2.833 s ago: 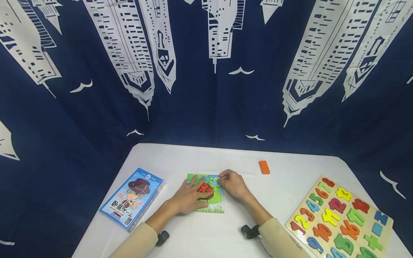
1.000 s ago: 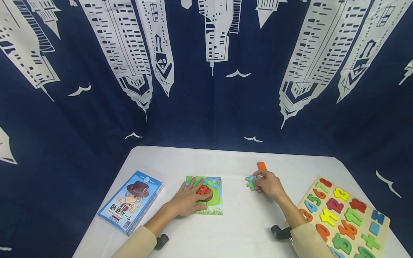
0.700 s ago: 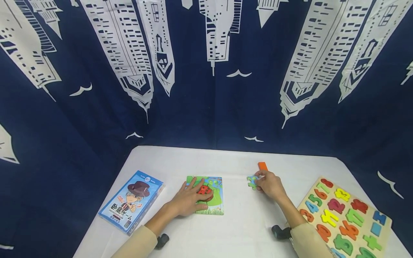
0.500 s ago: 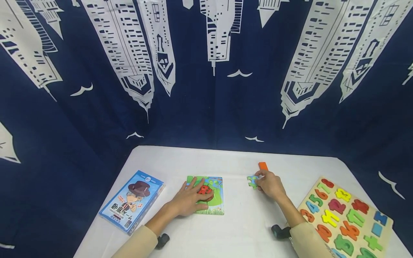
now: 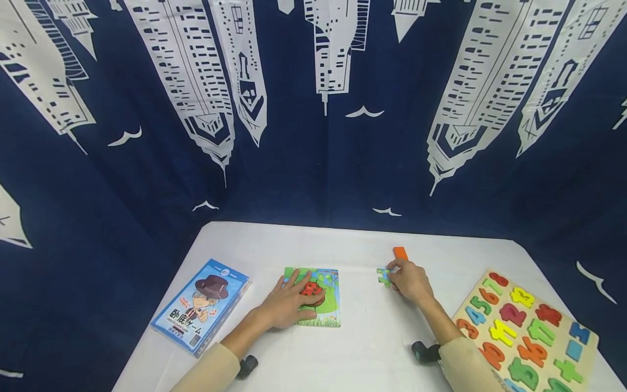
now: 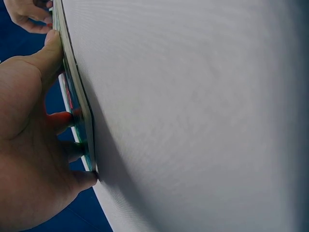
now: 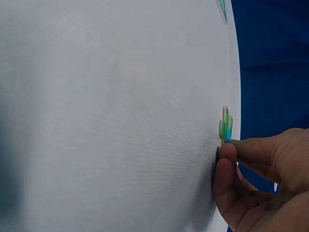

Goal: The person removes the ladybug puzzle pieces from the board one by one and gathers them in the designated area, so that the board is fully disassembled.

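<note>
A square ladybug jigsaw puzzle (image 5: 330, 316) lies on the white table, left of the right hand. My left hand (image 5: 284, 305) rests on its left part with fingers spread, covering some of the ladybug. In the left wrist view, the thumb and fingertips reach over the puzzle's thick edge (image 6: 81, 96). Farther right, my right hand (image 5: 410, 280) pinches a small green and blue jigsaw piece (image 5: 382, 276) between thumb and fingers. The right wrist view shows the rounded knobs of this jigsaw piece (image 7: 225, 126) sticking out beyond the fingertips, close over the table.
An orange block (image 5: 400, 253) lies just behind the right hand. At the left stands a blue game box (image 5: 201, 305) with a cartoon figure. A wooden number board (image 5: 526, 332) takes up the right side, partly under the right sleeve. A dark blue curtain hangs behind the table.
My right hand has moved from the puzzle's upper right corner out to the right, with the jigsaw piece in its fingers, and has since stayed almost still. The left hand has kept its place.
</note>
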Demonstrator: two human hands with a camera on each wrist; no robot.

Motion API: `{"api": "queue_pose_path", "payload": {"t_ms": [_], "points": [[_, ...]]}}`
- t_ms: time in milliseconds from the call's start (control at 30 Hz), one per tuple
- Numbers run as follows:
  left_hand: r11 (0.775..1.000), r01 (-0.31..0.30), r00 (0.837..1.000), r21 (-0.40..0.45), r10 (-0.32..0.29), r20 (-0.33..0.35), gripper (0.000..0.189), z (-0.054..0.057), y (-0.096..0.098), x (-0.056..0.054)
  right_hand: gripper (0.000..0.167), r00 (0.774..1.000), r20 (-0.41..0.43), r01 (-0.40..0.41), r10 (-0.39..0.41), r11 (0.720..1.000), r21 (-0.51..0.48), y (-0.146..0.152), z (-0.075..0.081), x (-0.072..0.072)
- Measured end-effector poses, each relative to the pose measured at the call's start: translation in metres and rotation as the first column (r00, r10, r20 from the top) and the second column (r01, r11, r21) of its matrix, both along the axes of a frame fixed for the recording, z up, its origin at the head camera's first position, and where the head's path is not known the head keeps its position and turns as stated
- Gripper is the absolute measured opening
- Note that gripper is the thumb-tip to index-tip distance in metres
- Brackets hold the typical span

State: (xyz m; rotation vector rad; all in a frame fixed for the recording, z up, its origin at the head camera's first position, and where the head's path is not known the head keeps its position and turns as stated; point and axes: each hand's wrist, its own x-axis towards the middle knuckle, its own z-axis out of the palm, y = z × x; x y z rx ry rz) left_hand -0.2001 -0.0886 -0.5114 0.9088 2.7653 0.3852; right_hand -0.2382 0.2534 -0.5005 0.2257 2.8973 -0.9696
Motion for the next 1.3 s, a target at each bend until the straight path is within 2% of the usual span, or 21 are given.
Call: {"api": "queue_pose_path", "payload": {"t_ms": [867,1300], "points": [[1.000,-0.001,1.000,0.031,0.001,0.006,0.056,0.0002,0.0003,-0.0002,0.024,0.999,-0.033,-0.009,0.012,0.997,0.076,-0.0016,-0.0037,-0.0024],[1.000,-0.003,1.000,0.030,0.003,-0.003,0.056,0.0021,0.0013,0.0000,0.024,0.999,-0.036,-0.024,0.027,0.997,0.076,-0.0008,-0.0025,-0.0020]]}}
